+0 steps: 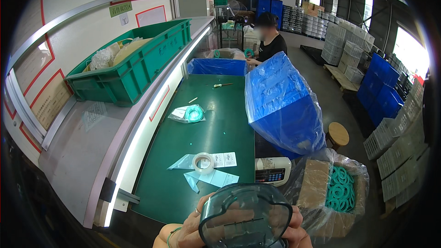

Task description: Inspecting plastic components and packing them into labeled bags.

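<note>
Close to me at the lower edge is a clear, smoke-grey plastic container point(246, 194), its wavy-edged opening turned toward me. My left hand point(189, 228) is closed around its left side, and my right hand point(296, 229) grips the right side; some fingers are hidden behind the walls. Just beyond it, on the green work table point(220, 131), a roll of clear tape point(202, 162) lies on printed paper and pale blue strips point(218, 178). Farther up the table rests a clear bag with green rings point(194, 113), and a small tool with a pale handle point(223, 85).
On the left shelf stands a green crate point(138, 71). Along the table's right side are a plastic-covered blue bin point(285, 110), a scale point(273, 171) and a plastic-lined carton point(313, 186) of green rings. A wooden stool point(338, 133) and a seated person point(274, 43) are farther off.
</note>
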The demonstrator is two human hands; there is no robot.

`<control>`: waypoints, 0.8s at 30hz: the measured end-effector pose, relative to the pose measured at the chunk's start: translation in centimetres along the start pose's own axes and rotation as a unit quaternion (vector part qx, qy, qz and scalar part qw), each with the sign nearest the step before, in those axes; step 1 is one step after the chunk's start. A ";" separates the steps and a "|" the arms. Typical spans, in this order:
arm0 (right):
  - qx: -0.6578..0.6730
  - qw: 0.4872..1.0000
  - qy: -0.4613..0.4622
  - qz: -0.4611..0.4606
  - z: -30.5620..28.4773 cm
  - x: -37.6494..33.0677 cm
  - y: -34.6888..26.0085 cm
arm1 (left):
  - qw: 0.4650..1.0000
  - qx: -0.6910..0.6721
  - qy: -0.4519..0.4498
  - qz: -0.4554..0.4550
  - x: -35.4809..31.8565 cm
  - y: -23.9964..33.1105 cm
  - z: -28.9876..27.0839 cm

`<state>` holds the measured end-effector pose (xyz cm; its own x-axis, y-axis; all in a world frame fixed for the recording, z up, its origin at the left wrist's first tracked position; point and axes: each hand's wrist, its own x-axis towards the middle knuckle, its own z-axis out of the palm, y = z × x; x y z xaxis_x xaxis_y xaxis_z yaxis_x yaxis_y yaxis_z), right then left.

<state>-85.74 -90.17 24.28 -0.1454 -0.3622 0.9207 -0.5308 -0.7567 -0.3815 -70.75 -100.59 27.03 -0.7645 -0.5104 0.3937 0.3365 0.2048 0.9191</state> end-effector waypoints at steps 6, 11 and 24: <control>-0.038 0.987 0.154 0.017 1.8 -0.1 -0.3 | 0.999 -0.035 -0.003 -0.027 0.4 0.3 0.7; -0.009 0.985 0.171 0.027 2.6 -0.2 -0.2 | 0.997 -0.051 0.017 -0.056 0.2 0.8 0.7; -0.021 0.988 0.151 0.012 2.0 -0.5 -0.1 | 0.986 -0.108 0.040 -0.118 1.8 1.7 1.4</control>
<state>-83.97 -90.98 23.74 -0.3974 -0.1964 0.8964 -0.5568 -0.7249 -0.4056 -72.37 -99.97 29.30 -0.7934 -0.5878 0.1580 0.2696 -0.1066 0.9570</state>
